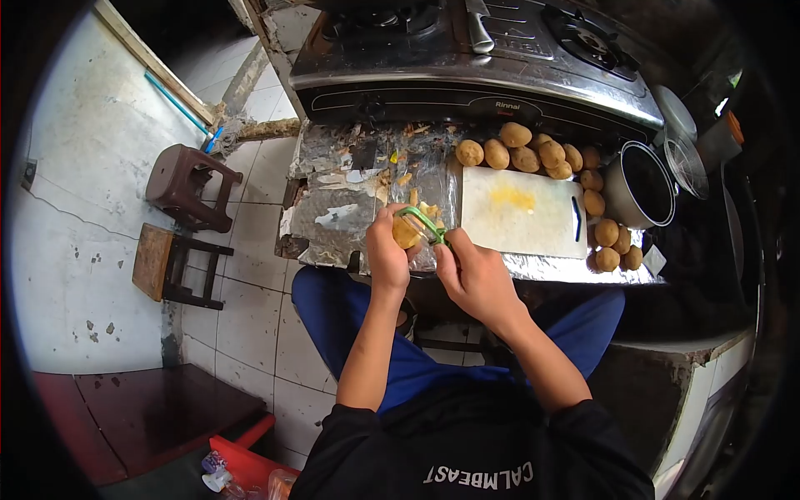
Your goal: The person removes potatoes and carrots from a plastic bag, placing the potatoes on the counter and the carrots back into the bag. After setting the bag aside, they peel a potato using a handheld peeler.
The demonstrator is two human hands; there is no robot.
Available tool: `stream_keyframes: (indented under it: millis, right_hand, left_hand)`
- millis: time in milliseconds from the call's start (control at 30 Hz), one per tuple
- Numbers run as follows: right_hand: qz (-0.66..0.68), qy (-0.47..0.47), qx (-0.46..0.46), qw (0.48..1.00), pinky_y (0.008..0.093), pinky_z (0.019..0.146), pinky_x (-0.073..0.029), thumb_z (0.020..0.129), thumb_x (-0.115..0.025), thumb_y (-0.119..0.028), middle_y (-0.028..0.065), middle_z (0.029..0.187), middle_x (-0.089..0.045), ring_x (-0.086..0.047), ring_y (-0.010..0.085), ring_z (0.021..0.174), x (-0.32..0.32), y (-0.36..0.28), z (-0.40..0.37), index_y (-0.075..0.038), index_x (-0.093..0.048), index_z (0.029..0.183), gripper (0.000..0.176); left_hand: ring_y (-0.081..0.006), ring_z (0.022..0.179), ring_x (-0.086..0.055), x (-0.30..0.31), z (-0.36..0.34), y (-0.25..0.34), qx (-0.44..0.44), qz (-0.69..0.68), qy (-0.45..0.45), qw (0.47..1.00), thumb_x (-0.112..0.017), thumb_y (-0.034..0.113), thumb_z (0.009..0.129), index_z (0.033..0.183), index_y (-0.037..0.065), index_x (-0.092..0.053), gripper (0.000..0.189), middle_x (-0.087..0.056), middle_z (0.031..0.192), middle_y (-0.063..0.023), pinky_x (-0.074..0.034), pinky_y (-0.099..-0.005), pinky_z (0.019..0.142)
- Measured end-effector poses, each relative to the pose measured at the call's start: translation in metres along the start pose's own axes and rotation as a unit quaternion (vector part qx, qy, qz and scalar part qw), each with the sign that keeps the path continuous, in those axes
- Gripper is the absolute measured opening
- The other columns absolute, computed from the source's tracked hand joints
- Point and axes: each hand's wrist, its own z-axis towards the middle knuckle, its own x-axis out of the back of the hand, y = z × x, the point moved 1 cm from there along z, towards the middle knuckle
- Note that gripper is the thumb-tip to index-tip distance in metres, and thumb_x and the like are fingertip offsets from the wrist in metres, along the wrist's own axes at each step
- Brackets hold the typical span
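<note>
Left hand (389, 250) clamped on the potato (405, 234), right hand (477, 277) on the peeler (422, 219): a skidding blade could nick the thumb.

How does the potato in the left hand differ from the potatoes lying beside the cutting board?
The held potato shows yellow, peeled flesh; the loose potatoes keep brown skin. The held potato sits in the left hand, against the right hand's green peeler; the loose potatoes lie untouched by the cutting board. Both are small, roundish.

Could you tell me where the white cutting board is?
Head view: the cutting board lies right of the right hand, in front of the stove, potatoes bordering it.
</note>
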Motion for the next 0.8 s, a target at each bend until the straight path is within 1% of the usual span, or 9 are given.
stream_keyframes:
  millis: [133, 167, 200, 267, 367, 567, 700, 767, 800]
  right_hand:
    - [-0.065, 0.016, 0.05, 0.996, 0.0421, 0.045, -0.044, 0.089, -0.061, -0.015, 0.0137, 0.057, -0.055, -0.057, 0.0332, 0.049, -0.004, -0.009, -0.006, -0.004, -0.049, 0.087, 0.017]
    - [-0.082, 0.027, 0.06, 0.994, 0.0416, 0.043, -0.046, 0.089, -0.061, -0.02, 0.0111, 0.059, -0.056, -0.057, 0.0324, 0.047, -0.008, -0.008, -0.007, -0.006, -0.05, 0.085, 0.019]
    - [-0.098, 0.039, 0.069, 0.992, 0.0411, 0.041, -0.047, 0.089, -0.061, -0.025, 0.0085, 0.06, -0.057, -0.058, 0.0316, 0.045, -0.012, -0.007, -0.008, -0.009, -0.05, 0.084, 0.021]
    - [-0.101, 0.039, 0.067, 0.992, 0.0405, 0.041, -0.047, 0.09, -0.061, -0.026, 0.0081, 0.06, -0.058, -0.058, 0.0308, 0.045, -0.013, -0.006, -0.007, -0.009, -0.05, 0.083, 0.021]
    - [-0.089, 0.056, 0.066, 0.992, 0.0409, 0.041, -0.046, 0.09, -0.061, -0.026, 0.0085, 0.061, -0.058, -0.058, 0.0311, 0.046, -0.014, -0.007, -0.008, -0.009, -0.05, 0.084, 0.021]
    - [-0.028, 0.059, 0.032, 0.997, 0.0432, 0.044, -0.047, 0.091, -0.059, -0.023, 0.012, 0.061, -0.057, -0.058, 0.0333, 0.048, -0.011, -0.011, -0.004, -0.008, -0.049, 0.083, 0.019]
    - [0.014, 0.051, 0.005, 0.999, 0.0441, 0.047, -0.048, 0.092, -0.057, -0.021, 0.0139, 0.06, -0.056, -0.059, 0.0342, 0.05, -0.014, -0.013, -0.005, -0.006, -0.049, 0.083, 0.019]
    - [0.023, 0.046, -0.012, 0.999, 0.0443, 0.047, -0.048, 0.092, -0.057, -0.02, 0.0143, 0.059, -0.056, -0.059, 0.0344, 0.05, -0.015, -0.015, -0.002, -0.006, -0.049, 0.082, 0.019]
    - [0.028, 0.042, -0.019, 0.999, 0.0444, 0.047, -0.048, 0.092, -0.057, -0.02, 0.0144, 0.058, -0.056, -0.059, 0.0345, 0.051, -0.014, -0.017, 0.003, -0.005, -0.049, 0.082, 0.019]
  left_hand:
    - [-0.0091, 0.052, -0.045, 0.007, 0.0, -0.004, 0.05, -0.065, -0.03, 0.996, -0.032, 0.035, 0.101, 0.097, 0.002, -0.059, 0.043, -0.056, 0.072, -0.0023, -0.033, -0.0241, 0.044]
    - [-0.0113, 0.061, -0.052, 0.005, 0.0, -0.006, 0.051, -0.069, -0.008, 0.996, -0.031, 0.033, 0.101, 0.098, 0.001, -0.059, 0.043, -0.059, 0.077, -0.0037, -0.041, -0.0255, 0.052]
    - [-0.0113, 0.061, -0.052, 0.003, -0.001, -0.007, 0.053, -0.067, -0.009, 0.996, -0.031, 0.033, 0.101, 0.098, 0.001, -0.059, 0.043, -0.059, 0.077, -0.0037, -0.041, -0.0255, 0.052]
    - [-0.0134, 0.07, -0.057, 0.0, -0.004, -0.007, 0.018, -0.066, 0.016, 0.998, -0.03, 0.031, 0.102, 0.098, 0.001, -0.06, 0.043, -0.06, 0.081, -0.0049, -0.046, -0.0279, 0.063]
    - [-0.0147, 0.073, -0.059, -0.002, -0.004, -0.004, -0.017, -0.019, 0.031, 0.999, -0.03, 0.028, 0.101, 0.1, -0.001, -0.061, 0.043, -0.063, 0.085, -0.0068, -0.049, -0.0295, 0.068]
    - [-0.0152, 0.076, -0.061, -0.001, -0.003, 0.004, -0.083, 0.117, 0.059, 0.988, -0.03, 0.024, 0.097, 0.1, -0.003, -0.062, 0.043, -0.065, 0.088, -0.0086, -0.049, -0.0286, 0.067]
    - [-0.0156, 0.072, -0.06, -0.011, -0.009, 0.018, -0.084, 0.136, 0.076, 0.984, -0.031, 0.025, 0.096, 0.098, -0.003, -0.063, 0.042, -0.065, 0.083, -0.0086, -0.049, -0.0288, 0.064]
    - [-0.0149, 0.068, -0.059, -0.013, -0.01, 0.02, -0.162, 0.248, 0.09, 0.951, -0.032, 0.025, 0.096, 0.092, -0.003, -0.063, 0.042, -0.064, 0.078, -0.0077, -0.047, -0.0291, 0.061]
    - [-0.0149, 0.068, -0.059, -0.012, -0.011, 0.019, -0.161, 0.249, 0.089, 0.951, -0.032, 0.025, 0.096, 0.092, -0.003, -0.063, 0.042, -0.064, 0.078, -0.0077, -0.047, -0.0291, 0.061]
